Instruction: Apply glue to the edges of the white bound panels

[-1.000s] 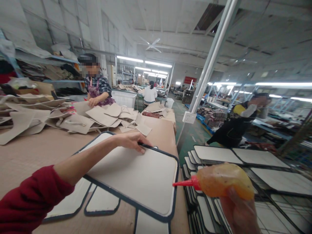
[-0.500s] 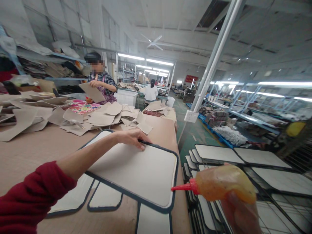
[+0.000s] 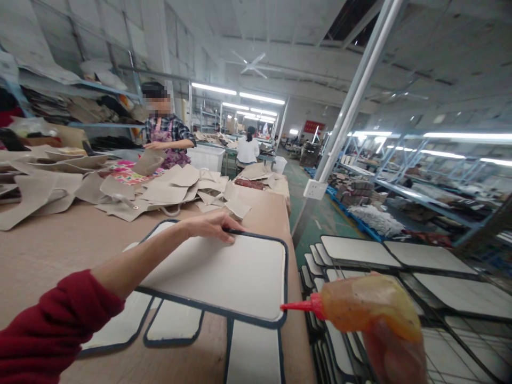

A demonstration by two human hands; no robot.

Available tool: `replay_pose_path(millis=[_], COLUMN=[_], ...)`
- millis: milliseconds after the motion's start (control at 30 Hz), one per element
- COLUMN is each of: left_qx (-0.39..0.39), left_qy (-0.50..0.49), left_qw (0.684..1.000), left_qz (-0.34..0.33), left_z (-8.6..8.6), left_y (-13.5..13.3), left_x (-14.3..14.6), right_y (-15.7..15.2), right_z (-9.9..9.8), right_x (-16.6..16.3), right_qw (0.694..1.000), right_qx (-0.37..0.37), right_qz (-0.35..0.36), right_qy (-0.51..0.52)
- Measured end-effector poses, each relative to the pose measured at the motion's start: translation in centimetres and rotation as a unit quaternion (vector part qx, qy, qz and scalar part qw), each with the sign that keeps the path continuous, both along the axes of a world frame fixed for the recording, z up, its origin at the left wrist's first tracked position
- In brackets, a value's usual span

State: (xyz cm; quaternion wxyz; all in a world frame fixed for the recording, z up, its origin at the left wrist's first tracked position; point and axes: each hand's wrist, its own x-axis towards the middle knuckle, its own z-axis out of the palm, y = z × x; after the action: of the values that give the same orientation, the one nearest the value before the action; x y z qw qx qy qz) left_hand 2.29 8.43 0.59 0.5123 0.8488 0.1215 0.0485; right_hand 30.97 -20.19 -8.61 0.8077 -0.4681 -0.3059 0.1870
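My left hand (image 3: 216,226) pinches the far edge of a white panel with a dark blue rim (image 3: 224,274), thumb on top. The panel is held tilted above the table. My right hand (image 3: 394,349) is wrapped round a squeeze bottle (image 3: 368,301) of amber liquid, probably glue, lying nearly level. Its red nozzle tip (image 3: 285,306) meets the panel near the rim at the near right corner. Beneath the panel, more dark-rimmed panels (image 3: 174,322) lie on the table, partly covered by it.
Beige pieces with handles (image 3: 172,186) lie heaped across the back of the table (image 3: 208,341). To the right, similar panels (image 3: 360,250) are stacked on wire racks. A metal post (image 3: 348,106) with a socket box stands past the table edge. A co-worker (image 3: 168,128) stands at the far left.
The panel's near right corner has risen and shifted slightly left, with the nozzle still at it. The co-worker's beige piece has come down to the table.
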Motion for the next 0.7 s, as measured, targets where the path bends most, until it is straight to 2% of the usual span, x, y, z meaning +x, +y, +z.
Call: replay_pose_path(millis=[233, 433, 700], left_qx=[-0.031, -0.086, -0.145], left_qy=[-0.015, -0.047, -0.101], left_qw=[0.999, 0.992, 0.976], left_qz=[0.033, 0.081, 0.13], left_z=[-1.6, -3.8, -7.3], left_y=[0.8, 1.3, 1.4], left_x=[-0.5, 0.0, 0.8], right_y=[0.0, 0.1, 1.6], right_z=[-1.2, -2.2, -1.1], right_x=[-0.2, -1.1, -3.8], right_qw=[0.995, 0.989, 0.961], right_qx=[-0.004, 0.025, 0.016], right_qz=[-0.091, -0.142, -0.273], right_qy=[0.034, 0.021, 0.036])
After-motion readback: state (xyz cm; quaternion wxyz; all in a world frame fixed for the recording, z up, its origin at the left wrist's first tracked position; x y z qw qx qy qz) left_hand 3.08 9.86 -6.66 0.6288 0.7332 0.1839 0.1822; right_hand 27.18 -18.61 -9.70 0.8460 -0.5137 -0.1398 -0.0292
